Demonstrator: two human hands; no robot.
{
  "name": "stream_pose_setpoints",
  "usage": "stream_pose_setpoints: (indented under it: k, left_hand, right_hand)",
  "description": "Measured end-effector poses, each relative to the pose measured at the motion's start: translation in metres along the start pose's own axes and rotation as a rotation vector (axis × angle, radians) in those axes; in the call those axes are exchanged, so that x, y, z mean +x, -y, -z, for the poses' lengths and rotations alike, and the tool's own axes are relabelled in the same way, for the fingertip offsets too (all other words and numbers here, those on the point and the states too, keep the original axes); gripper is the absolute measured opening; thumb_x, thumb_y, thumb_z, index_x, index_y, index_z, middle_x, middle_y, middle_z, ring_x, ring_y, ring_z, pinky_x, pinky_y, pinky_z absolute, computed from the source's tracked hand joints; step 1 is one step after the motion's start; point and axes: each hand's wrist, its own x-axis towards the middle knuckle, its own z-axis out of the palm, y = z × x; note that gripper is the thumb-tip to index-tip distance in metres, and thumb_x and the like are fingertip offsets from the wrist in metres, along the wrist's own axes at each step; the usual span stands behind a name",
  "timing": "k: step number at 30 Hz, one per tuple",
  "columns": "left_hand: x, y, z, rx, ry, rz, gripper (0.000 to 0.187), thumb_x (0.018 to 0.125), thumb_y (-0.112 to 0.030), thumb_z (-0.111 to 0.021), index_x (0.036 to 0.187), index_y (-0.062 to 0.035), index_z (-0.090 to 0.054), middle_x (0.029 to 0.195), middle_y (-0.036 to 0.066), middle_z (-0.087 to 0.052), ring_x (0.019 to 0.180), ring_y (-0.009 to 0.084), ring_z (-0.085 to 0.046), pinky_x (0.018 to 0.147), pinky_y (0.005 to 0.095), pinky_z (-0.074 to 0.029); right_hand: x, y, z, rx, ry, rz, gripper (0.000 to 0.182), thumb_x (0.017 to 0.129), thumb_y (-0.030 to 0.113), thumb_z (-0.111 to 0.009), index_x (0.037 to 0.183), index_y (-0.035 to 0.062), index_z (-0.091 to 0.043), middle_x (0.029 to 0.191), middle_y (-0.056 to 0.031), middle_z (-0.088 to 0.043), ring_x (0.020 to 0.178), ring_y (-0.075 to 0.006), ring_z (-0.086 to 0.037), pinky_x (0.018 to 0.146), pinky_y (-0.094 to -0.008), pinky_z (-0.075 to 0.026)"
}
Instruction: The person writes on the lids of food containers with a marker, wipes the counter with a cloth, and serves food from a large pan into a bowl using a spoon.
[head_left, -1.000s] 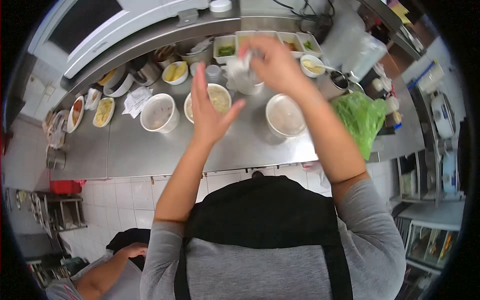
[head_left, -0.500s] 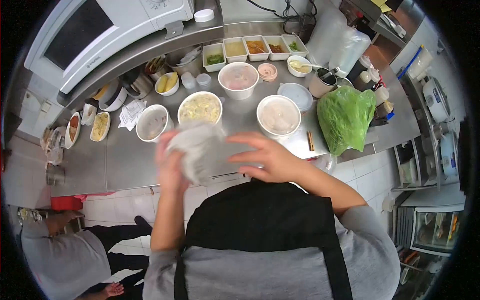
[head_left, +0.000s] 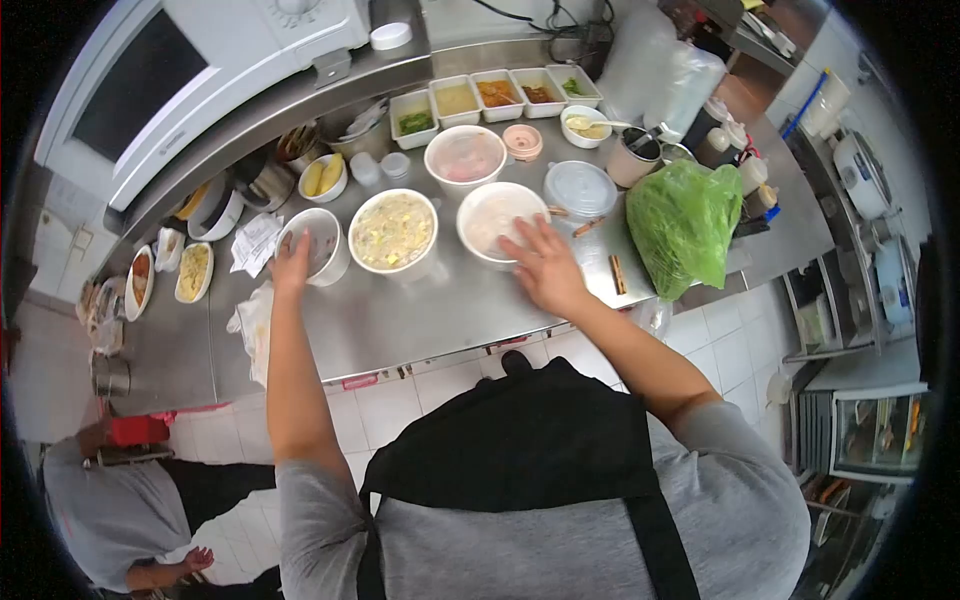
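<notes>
My left hand (head_left: 290, 262) grips the left rim of a white bowl (head_left: 337, 268) with some reddish bits inside. Spread fingers of my right hand (head_left: 545, 265) rest against the right rim of another white bowl (head_left: 490, 222), which holds pale contents. Between these two stands a white bowl of yellow and pale chopped food (head_left: 394, 231). Behind it is a white bowl with pinkish contents (head_left: 465, 157). A crumpled white cloth (head_left: 250, 330) lies by my left forearm, partly hidden by it.
Small trays of toppings (head_left: 455, 98) line the back. A clear lid (head_left: 580, 190), brown sticks (head_left: 618, 274) and a green plastic bag (head_left: 685, 225) are on the right. At left are oval dishes (head_left: 194, 272) and a paper slip (head_left: 257, 243). Another person (head_left: 115, 510) is at lower left.
The cloth has left my left hand and lies on the counter. The right bowl has shifted left and the left bowl slightly right, towards the middle one. Both hands have moved onto bowl rims.
</notes>
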Motion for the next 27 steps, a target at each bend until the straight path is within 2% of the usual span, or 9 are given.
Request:
stream_pose_setpoints:
  k: [2,9,12,15,17,19,21,23,27]
  left_hand:
    - [0.011,-0.032,-0.01,0.277,0.041,-0.054,0.088,0.071,-0.075,-0.047,0.137,-0.0168,-0.043,0.139,0.022,-0.038,0.134,0.0378,-0.022,0.11,0.0448,-0.015]
    - [-0.002,-0.083,-0.045,0.349,0.05,-0.278,0.086,0.068,-0.07,-0.057,0.134,-0.0153,-0.046,0.147,0.016,-0.024,0.138,0.0314,-0.017,0.111,0.0447,-0.007]
    - [0.007,-0.072,-0.044,0.309,0.122,-0.411,0.084,0.071,-0.067,-0.058,0.136,-0.0161,-0.044,0.148,0.017,-0.02,0.138,0.0326,-0.014,0.111,0.0482,-0.006]
    - [0.01,-0.062,-0.046,0.23,-0.085,-0.454,0.078,0.077,-0.064,-0.054,0.138,-0.0175,-0.04,0.148,0.019,-0.021,0.138,0.0357,-0.014,0.112,0.0477,-0.008]
    - [0.0,-0.068,-0.043,0.154,-0.219,-0.514,0.065,0.085,-0.054,-0.051,0.137,-0.0172,-0.041,0.146,0.019,-0.025,0.137,0.0366,-0.016,0.112,0.0468,-0.01]
    - [-0.024,-0.097,-0.024,0.099,-0.272,-0.583,0.051,0.091,-0.043,-0.048,0.134,-0.0159,-0.045,0.144,0.019,-0.03,0.136,0.0366,-0.019,0.112,0.0461,-0.01]
    - [-0.051,-0.128,-0.019,0.071,-0.287,-0.651,0.043,0.094,-0.034,-0.045,0.13,-0.0112,-0.049,0.143,0.018,-0.034,0.135,0.0355,-0.022,0.111,0.0452,-0.014]
    - [-0.09,-0.172,-0.02,-0.076,-0.267,-0.711,0.038,0.096,-0.028,-0.043,0.126,-0.0065,-0.052,0.141,0.016,-0.037,0.134,0.0344,-0.025,0.11,0.0442,-0.016]
    - [-0.204,-0.29,-0.062,-0.507,-0.073,-0.806,0.042,0.096,-0.035,-0.043,0.113,0.0013,-0.056,0.132,0.016,-0.046,0.125,0.0292,-0.039,0.105,0.0398,-0.027]
  right_hand:
    - [0.011,0.023,0.001,-0.059,0.109,-0.068,0.058,0.079,0.02,-0.062,0.134,0.0219,-0.044,0.145,-0.0137,-0.031,0.134,-0.0392,-0.026,0.103,-0.0555,-0.028]
    - [0.008,0.037,0.026,0.034,0.364,-0.127,0.072,0.082,0.024,-0.06,0.144,0.0182,-0.024,0.151,-0.016,-0.014,0.138,-0.0382,-0.016,0.106,-0.058,-0.022]
    - [0.002,0.022,0.046,0.212,0.059,-0.015,0.055,0.074,0.018,-0.068,0.126,0.0169,-0.05,0.142,-0.0136,-0.034,0.133,-0.0358,-0.029,0.101,-0.0537,-0.031]
    - [0.002,-0.015,0.121,0.239,-0.391,0.155,0.025,0.072,0.014,-0.071,0.096,0.0113,-0.062,0.121,-0.0098,-0.054,0.119,-0.0327,-0.046,0.094,-0.048,-0.038]
    - [-0.011,-0.06,0.174,0.15,-0.628,0.002,0.012,0.073,0.013,-0.068,0.07,0.0077,-0.058,0.095,-0.0069,-0.057,0.097,-0.0283,-0.052,0.083,-0.0405,-0.041]
    - [-0.033,-0.12,0.223,0.058,-0.873,-0.168,0.011,0.078,0.011,-0.064,0.073,0.0034,-0.058,0.077,-0.009,-0.055,0.078,-0.0257,-0.054,0.069,-0.0345,-0.044]
    - [-0.063,-0.181,0.269,0.281,-0.819,-0.618,0.022,0.088,0.019,-0.057,0.077,-0.0001,-0.06,0.078,-0.0105,-0.059,0.07,-0.0163,-0.054,0.064,-0.0304,-0.043]
    - [-0.097,-0.27,0.298,0.175,-0.911,-0.715,0.021,0.092,0.022,-0.053,0.093,0.0021,-0.06,0.089,-0.0094,-0.062,0.076,-0.0163,-0.059,0.069,-0.0279,-0.045]
    - [-0.174,-0.449,0.294,0.565,-0.918,-0.979,0.059,0.089,0.052,-0.047,0.129,0.0089,-0.042,0.123,-0.0125,-0.052,0.11,-0.0255,-0.051,0.087,-0.0418,-0.042]
